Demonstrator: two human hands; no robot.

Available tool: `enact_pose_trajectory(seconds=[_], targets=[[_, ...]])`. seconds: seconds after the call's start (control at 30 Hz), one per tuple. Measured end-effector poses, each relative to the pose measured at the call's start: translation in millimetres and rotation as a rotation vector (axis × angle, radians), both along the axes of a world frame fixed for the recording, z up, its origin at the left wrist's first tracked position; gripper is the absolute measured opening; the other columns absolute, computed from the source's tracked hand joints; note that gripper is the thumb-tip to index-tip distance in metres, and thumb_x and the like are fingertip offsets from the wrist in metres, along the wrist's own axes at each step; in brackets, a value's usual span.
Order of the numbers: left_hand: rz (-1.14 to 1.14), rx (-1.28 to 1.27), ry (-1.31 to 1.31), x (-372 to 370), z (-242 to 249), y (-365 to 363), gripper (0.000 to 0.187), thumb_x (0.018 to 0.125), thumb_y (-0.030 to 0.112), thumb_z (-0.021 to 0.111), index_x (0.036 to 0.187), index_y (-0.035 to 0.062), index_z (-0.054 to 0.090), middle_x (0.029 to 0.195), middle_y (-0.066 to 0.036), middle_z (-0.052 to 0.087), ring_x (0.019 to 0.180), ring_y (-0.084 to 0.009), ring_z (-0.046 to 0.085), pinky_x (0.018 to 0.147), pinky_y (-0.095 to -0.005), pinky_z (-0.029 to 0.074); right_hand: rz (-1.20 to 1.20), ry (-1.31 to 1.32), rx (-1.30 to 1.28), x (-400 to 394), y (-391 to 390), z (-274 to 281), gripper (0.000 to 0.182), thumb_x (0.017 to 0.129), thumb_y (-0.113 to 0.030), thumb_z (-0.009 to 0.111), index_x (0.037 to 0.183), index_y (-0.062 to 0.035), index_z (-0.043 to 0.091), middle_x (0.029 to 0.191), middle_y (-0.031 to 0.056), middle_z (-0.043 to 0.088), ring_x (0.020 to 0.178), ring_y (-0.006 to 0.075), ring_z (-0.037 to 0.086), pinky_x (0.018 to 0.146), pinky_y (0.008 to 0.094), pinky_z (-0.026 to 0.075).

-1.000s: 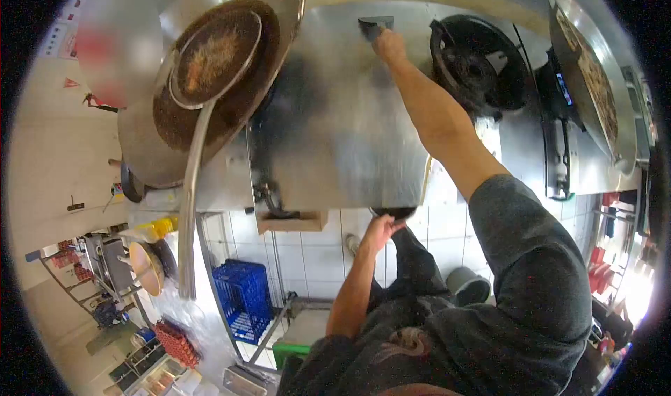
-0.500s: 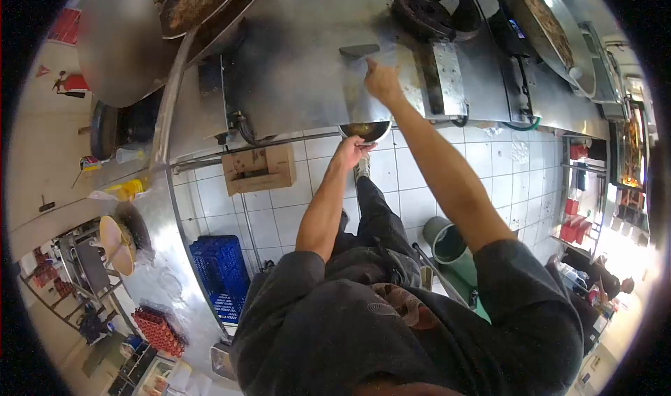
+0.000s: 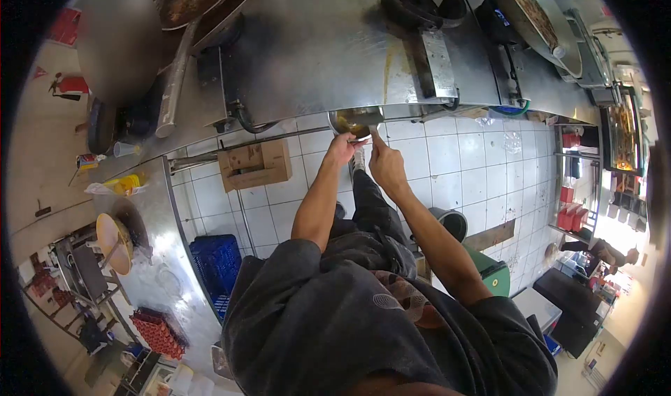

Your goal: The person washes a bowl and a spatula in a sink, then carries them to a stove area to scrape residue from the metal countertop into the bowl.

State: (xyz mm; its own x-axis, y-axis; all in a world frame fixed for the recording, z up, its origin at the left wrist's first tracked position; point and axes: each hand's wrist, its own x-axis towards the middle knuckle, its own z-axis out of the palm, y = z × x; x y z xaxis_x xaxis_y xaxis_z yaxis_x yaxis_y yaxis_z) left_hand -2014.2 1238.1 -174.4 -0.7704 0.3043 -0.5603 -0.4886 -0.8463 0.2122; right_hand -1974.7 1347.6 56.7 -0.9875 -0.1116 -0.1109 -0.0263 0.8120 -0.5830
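A metal bowl (image 3: pixel 341 125) sits against the front edge of the steel counter (image 3: pixel 300 67), with brownish-yellow matter inside. Its near rim is gripped by my left hand (image 3: pixel 342 150). In my right hand (image 3: pixel 388 167) is the handle of a flat, wide-bladed scraper (image 3: pixel 366 117). The scraper's blade overlaps the bowl's opening in this view. My fingers are closed around the handle, just right of the bowl. A brownish-yellow streak runs down the counter above the right hand.
A black burner ring (image 3: pixel 423 8) stands at the back of the counter. Pans (image 3: pixel 199 3) sit at left and a wide wok (image 3: pixel 535 29) at right. Below are a cardboard box (image 3: pixel 256 167), a blue crate (image 3: pixel 213 264) and a green bin (image 3: pixel 484 270). A person (image 3: pixel 615 253) is far right.
My right hand has drawn the scraper from the counter top down toward me to the bowl. My left hand still holds the bowl at the edge; the view has shifted slightly.
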Motion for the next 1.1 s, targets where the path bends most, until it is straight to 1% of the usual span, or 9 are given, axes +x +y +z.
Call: enact_pose_trajectory(seconds=[0.37,0.47,0.57,0.67,0.77,0.87,0.93,1.07,1.1], targets=[[0.03,-0.02,-0.01,11.7,4.1,-15.5,0.035,0.078,-0.004,0.042,0.113,-0.012,0.043,0.113,-0.024,0.052,0.103,-0.0361,0.054,0.091,-0.0449,0.049,0.031,-0.07,-0.018,9.6,8.0,-10.3,0.044,0.085,-0.011,0.046,0.129,-0.0133,0.047,0.061,0.0282,0.055,0.058,0.0454,0.056,0.056,0.053,0.044],[0.053,0.024,-0.05,10.1,6.7,-21.1,0.037,0.076,-0.005,0.042,0.113,-0.0092,0.043,0.112,-0.021,0.053,0.104,-0.0354,0.053,0.089,-0.0472,0.05,0.016,-0.051,0.015,6.0,11.6,-14.1,0.041,0.085,-0.008,0.048,0.126,-0.0133,0.051,0.062,0.0253,0.055,0.054,0.0412,0.056,0.052,0.048,0.043],[0.033,0.034,-0.062,8.7,1.6,-22.1,0.038,0.076,-0.005,0.042,0.114,-0.0079,0.044,0.112,-0.02,0.053,0.105,-0.0341,0.053,0.088,-0.0463,0.05,-0.005,-0.025,-0.073,-2.3,18.3,-15.3,0.038,0.087,-0.014,0.046,0.125,-0.0131,0.051,0.061,0.0275,0.054,0.059,0.045,0.056,0.056,0.0524,0.043],[0.001,-0.015,-0.029,5.6,16.8,-21.8,0.039,0.078,-0.005,0.04,0.117,-0.0083,0.041,0.118,-0.019,0.051,0.108,-0.0308,0.052,0.09,-0.0441,0.05,-0.023,-0.126,-0.195,-20.0,22.1,8.9,0.036,0.089,-0.017,0.047,0.124,-0.0133,0.051,0.064,0.0255,0.056,0.061,0.0438,0.056,0.056,0.0495,0.044],[0.007,-0.02,0.023,0.0,26.2,-19.1,0.038,0.08,-0.005,0.04,0.118,-0.0057,0.042,0.118,-0.018,0.051,0.109,-0.0295,0.052,0.092,-0.0444,0.049,-0.105,-0.111,-0.342,-71.2,9.3,37.4,0.034,0.089,-0.019,0.048,0.121,-0.0113,0.053,0.072,0.0256,0.058,0.068,0.0433,0.058,0.059,0.0471,0.045],[0.017,-0.026,-0.021,2.2,27.8,-13.1,0.039,0.08,-0.004,0.041,0.119,-0.0056,0.042,0.118,-0.018,0.051,0.108,-0.0298,0.053,0.091,-0.0441,0.049,-0.074,0.081,-0.379,-164.5,-9.1,16.9,0.039,0.091,-0.015,0.048,0.128,-0.007,0.046,0.082,0.0248,0.061,0.074,0.0342,0.064,0.064,0.0382,0.048],[0.04,-0.042,-0.076,-5.7,34.7,-8.5,0.039,0.079,-0.005,0.041,0.119,-0.0059,0.042,0.118,-0.018,0.051,0.107,-0.0303,0.053,0.09,-0.0439,0.049,-0.032,0.402,-0.38,-243.1,-30.4,-25.5,0.038,0.09,-0.016,0.05,0.125,-0.0024,0.047,0.091,0.0242,0.062,0.083,0.0379,0.062,0.07,0.0394,0.048],[0.105,-0.078,-0.19,-13.6,35.2,0.0,0.035,0.08,-0.004,0.042,0.114,-0.0076,0.043,0.116,-0.019,0.052,0.105,-0.0314,0.053,0.092,-0.0444,0.048,-0.175,0.179,-0.391,-383.9,-86.7,-29.1,0.037,0.087,-0.016,0.048,0.121,-0.0007,0.046,0.092,0.0247,0.062,0.086,0.0441,0.058,0.075,0.0464,0.046],[0.125,-0.087,-0.201,-13.0,31.6,2.1,0.033,0.08,-0.004,0.043,0.113,-0.0082,0.043,0.116,-0.019,0.052,0.105,-0.0317,0.053,0.093,-0.0447,0.047,-0.237,0.037,-0.55,-407.3,-100.1,-8.9,0.036,0.086,-0.016,0.048,0.119,-0.0009,0.046,0.09,0.0253,0.062,0.085,0.0444,0.058,0.075,0.0476,0.045]])
